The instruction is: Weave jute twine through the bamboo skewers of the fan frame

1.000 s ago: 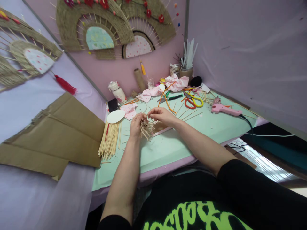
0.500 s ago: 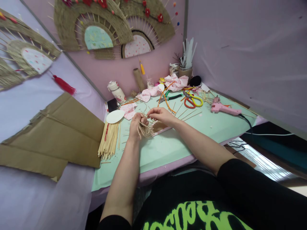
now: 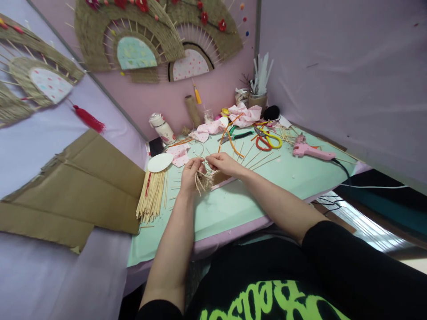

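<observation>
A loose bundle of tan twine (image 3: 203, 181) hangs from my left hand (image 3: 191, 174), whose fingers are closed round its upper part. Just to the right, my right hand (image 3: 222, 162) is pinched near the top of the bundle, close to my left fingertips; a thin strand seems to run between the two. Beneath and behind my hands lies a brown, pink-edged piece (image 3: 221, 178) with thin sticks (image 3: 263, 159) fanning out from it on the green table (image 3: 247, 206). My hands hide part of that piece.
Left of my hands are a stick bundle (image 3: 151, 195), a white oval (image 3: 160, 162) and cardboard (image 3: 76, 191). Behind lie pliers (image 3: 243, 135), scissors (image 3: 268, 140) and dotted cloth (image 3: 245, 114). A pink glue gun (image 3: 313, 152) with its cord is at the right.
My right hand has shifted slightly right and down. The fingers of my left hand have moved up toward the strand, and the twine bundle hangs a little differently.
</observation>
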Tool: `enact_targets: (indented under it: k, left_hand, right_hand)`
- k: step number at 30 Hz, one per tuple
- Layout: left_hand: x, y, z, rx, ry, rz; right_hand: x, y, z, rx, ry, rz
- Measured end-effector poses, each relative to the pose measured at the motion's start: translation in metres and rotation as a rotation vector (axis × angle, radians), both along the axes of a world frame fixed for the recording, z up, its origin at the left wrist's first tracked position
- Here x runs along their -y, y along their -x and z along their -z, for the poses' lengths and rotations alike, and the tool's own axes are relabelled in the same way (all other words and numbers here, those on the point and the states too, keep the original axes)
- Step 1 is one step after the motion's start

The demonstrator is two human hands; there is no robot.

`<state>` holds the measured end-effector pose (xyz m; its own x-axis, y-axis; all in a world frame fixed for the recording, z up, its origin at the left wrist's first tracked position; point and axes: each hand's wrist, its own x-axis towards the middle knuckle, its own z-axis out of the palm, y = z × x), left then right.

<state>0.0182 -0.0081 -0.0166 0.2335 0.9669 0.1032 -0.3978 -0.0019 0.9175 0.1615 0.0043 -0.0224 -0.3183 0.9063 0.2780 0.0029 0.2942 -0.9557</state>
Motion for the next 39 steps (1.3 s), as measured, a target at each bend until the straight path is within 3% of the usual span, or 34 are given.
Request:
enact_targets:
  k: [7, 15, 21, 27, 31, 39]
  left_hand:
    - [-0.0024, 0.0011, 0.0000, 0.057, 0.013, 0.019]
    - [-0.0025, 0.0009, 0.0003, 0.107, 0.013, 0.025]
    - [0.0002, 0.0006, -0.0005, 0.093, -0.022, 0.043]
    - [-0.0036, 0.0012, 0.0013, 0.043, -0.016, 0.002]
    - [-0.0055, 0.0014, 0.0023, -0.001, -0.022, -0.005]
    - [-0.0011, -0.0013, 0.0047, -0.104, -0.037, 0.128]
  right_hand:
    - [0.0006, 0.0011, -0.0031, -0.036, -0.032, 0.100]
    - [-0.0019, 0.0005, 0.0007, -0.201, 0.073, -0.006]
    - [0.0007, -0.0009, -0.0026, -0.266, 0.212, -0.005]
    - [0.0002, 0.0008, 0.0017, -0.264, 0.114, -0.080]
    - [-0.0013, 0.0004, 0.0001, -0.369, 0.156, -0.043]
    - [-0.0057, -0.0061, -0.0061, -0.549, 0.248, 0.045]
